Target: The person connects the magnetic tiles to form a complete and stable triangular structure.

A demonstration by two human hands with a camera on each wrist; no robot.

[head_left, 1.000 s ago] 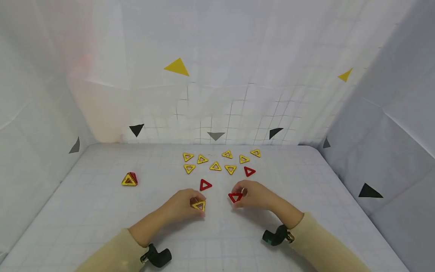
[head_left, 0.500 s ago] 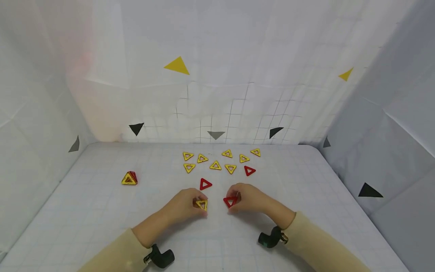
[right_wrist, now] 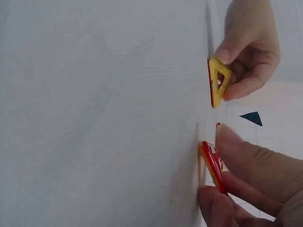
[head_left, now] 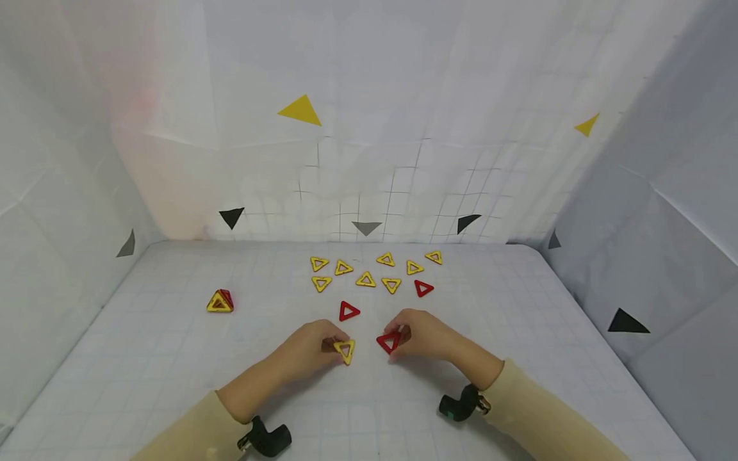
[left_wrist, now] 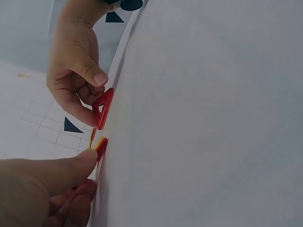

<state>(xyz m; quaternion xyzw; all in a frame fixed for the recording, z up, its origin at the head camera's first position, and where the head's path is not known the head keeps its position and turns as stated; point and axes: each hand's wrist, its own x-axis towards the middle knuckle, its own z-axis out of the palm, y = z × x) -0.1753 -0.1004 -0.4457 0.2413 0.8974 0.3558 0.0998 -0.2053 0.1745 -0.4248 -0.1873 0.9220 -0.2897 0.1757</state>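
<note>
My left hand (head_left: 311,349) pinches a yellow triangular frame tile (head_left: 344,349) between thumb and fingers; red shows along the tile's edge in the right wrist view. Facing it, my right hand (head_left: 421,336) pinches a red triangular frame tile (head_left: 389,342), with some yellow-orange along its side in the right wrist view. A small gap separates the two held tiles, both close over the white table. Just beyond the hands lies a loose red triangle (head_left: 348,311). Another red triangle (head_left: 423,289) lies farther back to the right.
Several yellow triangles (head_left: 366,280) lie scattered toward the back of the table (head_left: 173,371). To the left stands a small yellow and red pyramid (head_left: 220,301). White sheets with black and yellow triangle marks (head_left: 301,111) enclose the back and sides.
My right hand has moved left with its red tile, narrowing the gap. The yellow tile in my left hand has shifted slightly right and turned, one corner now pointing down.
</note>
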